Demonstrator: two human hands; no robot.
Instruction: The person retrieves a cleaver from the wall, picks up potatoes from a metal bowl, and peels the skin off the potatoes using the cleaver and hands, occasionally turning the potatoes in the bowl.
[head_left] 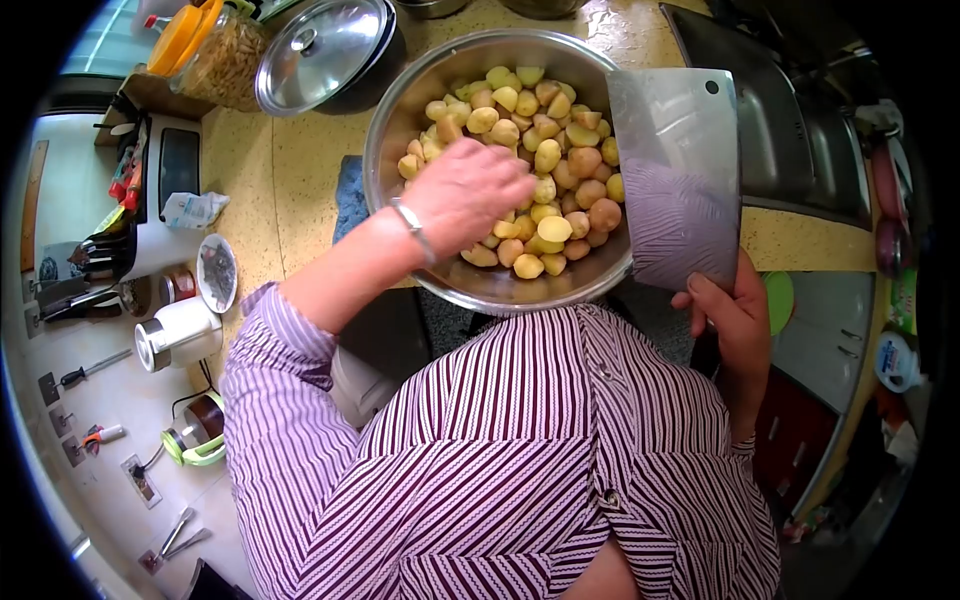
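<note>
A large steel bowl (pixel 385 130) holds many small potatoes (pixel 548 155), some of them cut with pale yellow faces. Over the left part of the bowl is my left hand (pixel 475 195), with a bracelet on its wrist. Its fingers are curled and closed among the potatoes, and what they hold is hidden. My right hand (pixel 725 305) is closed on the lower end of a wide cleaver (pixel 675 170). The blade stands up beside the bowl's right rim, overlapping it in view, and reflects a striped pattern.
Behind the bowl at left are a lidded pot (pixel 320 55) and a jar (pixel 220 70) with an orange lid. A sink (pixel 760 130) lies at the right. A blue cloth (pixel 350 200) is left of the bowl; a white canister (pixel 180 333) stands farther left.
</note>
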